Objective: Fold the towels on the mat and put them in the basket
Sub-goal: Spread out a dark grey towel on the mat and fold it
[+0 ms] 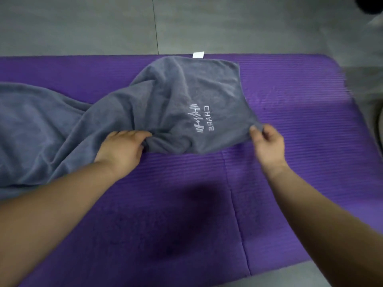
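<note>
- Gripped along near edge: left hand (122, 148) bunching cloth, right hand (267, 141) pinching corner.
- Purple mat (300, 162), ribbed.
- Grey towel (186, 90), rumpled across mat's far-left part.
- White tag (198, 55), at mat's far edge.
- Advised: pull taut, flatten before folding.

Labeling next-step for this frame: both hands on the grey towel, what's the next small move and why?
Probably draw the hands apart and toward the body to flatten the grey towel on the purple mat. The left hand grips a bunched fold on the near edge, the right hand pinches the near corner, and the cloth lies wrinkled, trailing left.
</note>
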A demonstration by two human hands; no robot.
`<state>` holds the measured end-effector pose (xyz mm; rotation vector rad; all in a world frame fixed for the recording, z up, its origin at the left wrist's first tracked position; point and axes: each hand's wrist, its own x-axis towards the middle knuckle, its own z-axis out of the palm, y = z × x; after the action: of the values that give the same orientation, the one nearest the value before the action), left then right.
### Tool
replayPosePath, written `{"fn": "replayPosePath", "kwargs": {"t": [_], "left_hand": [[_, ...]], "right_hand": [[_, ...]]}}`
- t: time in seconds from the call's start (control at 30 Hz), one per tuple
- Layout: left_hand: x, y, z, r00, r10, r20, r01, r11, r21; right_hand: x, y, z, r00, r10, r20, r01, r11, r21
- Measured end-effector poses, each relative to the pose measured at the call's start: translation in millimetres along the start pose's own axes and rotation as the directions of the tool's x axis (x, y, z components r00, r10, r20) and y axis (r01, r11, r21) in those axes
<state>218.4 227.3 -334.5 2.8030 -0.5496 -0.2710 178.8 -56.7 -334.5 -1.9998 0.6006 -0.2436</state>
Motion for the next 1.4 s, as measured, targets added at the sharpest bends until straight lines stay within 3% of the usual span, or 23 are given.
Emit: {"fn": "replayPosePath", "kwargs": {"t": [0.07,0.1,0.2,0.27,0.3,0.37,0.43,0.5,0.53,0.67,0.77,0.8,0.87,0.93,1.0,1.07,1.13,1.2,1.23,1.27,1.33,1.37,1.4], "left_hand": [[0.5,-4.6,-14.0,1.0,-0.013,0.022,0.018,0.98,-0.198],[-2.5,-5.3,-23.6,1.0,0.018,0.014,-0.012,0.95,-0.311],[-6.0,-17.6,-48.3,0.997,0.072,-0.03,-0.076,0.817,-0.572],[-2.1,-25.7,-48.2,0.996,0.069,-0.059,-0.09,0.858,-0.506],[0.0,-25.9,-45.7,0.997,0.017,-0.076,-0.048,0.904,-0.424],[-0.6,-18.4,-38.9,0.985,-0.016,-0.174,0.0,0.996,-0.093],[-10.5,-7.8,-23.9,0.968,0.199,-0.155,-0.196,0.98,0.036],[-29.2,-2.0,0.5,0.891,0.449,-0.062,-0.441,0.891,0.11],[-37.3,-0.6,10.7,0.876,0.483,0.012,-0.48,0.866,0.139],[-40.5,-4.0,32.1,0.921,0.374,0.109,-0.39,0.889,0.241],[-33.6,-3.8,33.4,0.918,0.394,0.045,-0.389,0.872,0.297],[-33.6,-1.7,31.4,0.914,0.404,0.03,-0.392,0.866,0.308],[-33.5,0.8,31.7,0.922,0.387,-0.015,-0.366,0.884,0.29],[-31.0,6.0,30.0,0.935,0.355,0.022,-0.348,0.9,0.263],[-27.2,17.7,22.9,0.936,0.338,0.096,-0.352,0.896,0.271],[-22.9,27.4,17.6,0.934,0.303,0.191,-0.346,0.899,0.268],[-31.1,37.8,14.9,0.919,0.326,0.223,-0.365,0.917,0.163],[-53.9,50.0,13.2,0.86,0.394,0.325,-0.416,0.909,-0.002],[-72.2,57.6,14.9,0.79,0.395,0.469,-0.382,0.915,-0.127],[-89.0,65.8,13.8,0.665,0.385,0.64,-0.301,0.922,-0.242],[-114.9,77.0,17.8,0.468,0.448,0.762,-0.191,0.893,-0.407],[-119.0,75.3,20.4,0.446,0.499,0.743,-0.235,0.866,-0.44],[-115.7,70.4,21.5,0.488,0.516,0.704,-0.279,0.857,-0.434]], "right_hand": [[5.7,-26.3,-13.4,0.983,0.17,-0.064,-0.138,0.928,0.347],[8.0,-37.5,-23.7,0.969,0.235,-0.075,-0.181,0.885,0.43],[11.4,-52.7,-50.8,0.897,0.437,0.063,-0.431,0.836,0.339],[10.8,-45.2,-56.3,0.833,0.529,0.163,-0.552,0.812,0.187],[10.2,-36.6,-56.3,0.835,0.533,0.139,-0.547,0.831,0.098],[2.6,-17.4,-52.8,0.863,0.501,0.058,-0.501,0.865,-0.021],[-13.0,3.3,-46.6,0.865,0.498,0.063,-0.493,0.867,-0.073],[-32.2,17.2,-39.8,0.856,0.506,0.102,-0.482,0.855,-0.192],[-41.4,19.6,-36.2,0.86,0.497,0.116,-0.456,0.85,-0.265],[-56.7,15.0,-17.8,0.872,0.464,0.155,-0.376,0.839,-0.393],[-55.0,13.0,-9.7,0.881,0.443,0.165,-0.313,0.808,-0.499],[-54.6,11.7,-11.9,0.872,0.456,0.175,-0.337,0.821,-0.46],[-54.8,4.8,-26.1,0.815,0.52,0.254,-0.466,0.85,-0.247],[-55.3,-2.5,-46.9,0.689,0.582,0.432,-0.607,0.789,-0.095],[-59.9,-2.4,-66.4,0.568,0.622,0.539,-0.657,0.737,-0.158],[-62.9,1.9,-80.8,0.507,0.652,0.563,-0.65,0.719,-0.247],[-62.3,9.1,-92.0,0.462,0.686,0.561,-0.567,0.716,-0.408],[-58.9,15.0,-104.5,0.358,0.759,0.544,-0.285,0.643,-0.711],[-57.9,14.8,-110.8,0.272,0.814,0.513,-0.107,0.555,-0.825],[-56.5,15.0,-117.0,0.19,0.863,0.467,0.031,0.47,-0.882],[-54.1,16.7,-122.8,0.089,0.929,0.359,0.18,0.339,-0.923],[-54.8,14.1,-122.5,0.071,0.955,0.289,0.23,0.266,-0.936],[-53.0,13.8,-120.6,0.103,0.965,0.24,0.254,0.208,-0.945]]}}
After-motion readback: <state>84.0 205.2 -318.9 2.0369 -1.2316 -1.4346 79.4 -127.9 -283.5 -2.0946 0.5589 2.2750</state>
